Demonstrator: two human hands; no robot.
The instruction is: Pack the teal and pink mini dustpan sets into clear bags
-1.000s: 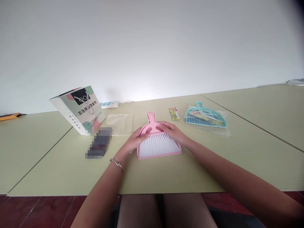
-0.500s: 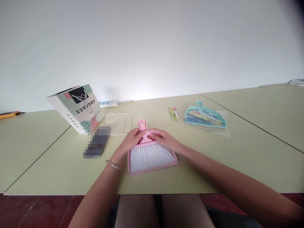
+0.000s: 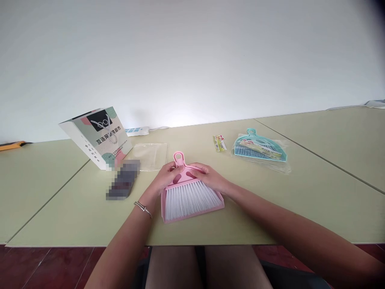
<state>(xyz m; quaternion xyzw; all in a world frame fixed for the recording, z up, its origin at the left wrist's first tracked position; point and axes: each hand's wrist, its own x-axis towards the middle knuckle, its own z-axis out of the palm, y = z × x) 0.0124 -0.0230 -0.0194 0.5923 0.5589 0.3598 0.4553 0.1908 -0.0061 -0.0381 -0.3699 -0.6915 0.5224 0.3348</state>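
A pink hand brush [image 3: 189,196] with white bristles lies nested in a pink dustpan [image 3: 195,216], bristles toward me and handles pointing away. My left hand [image 3: 168,176] grips the left side of the pair just below the handle, thumb on top of the brush. On the opposite side my right hand [image 3: 209,176] holds the pair too, its thumb on the pink brush head and its fingers over the dustpan's edge. The undersides of both hands' grips are hidden.
A paper bag [image 3: 99,136] stands back left, with a blurred dark object [image 3: 124,180] before it. Clear plastic packaging [image 3: 150,156] lies flat beyond my left hand. At right are a label card [image 3: 219,143] and a wrapped teal dustpan set [image 3: 260,146]. The table's front edge [image 3: 168,245] is close.
The pink brush and dustpan have shifted very slightly to the left with both hands still on them. Everything else on the table stays in place.
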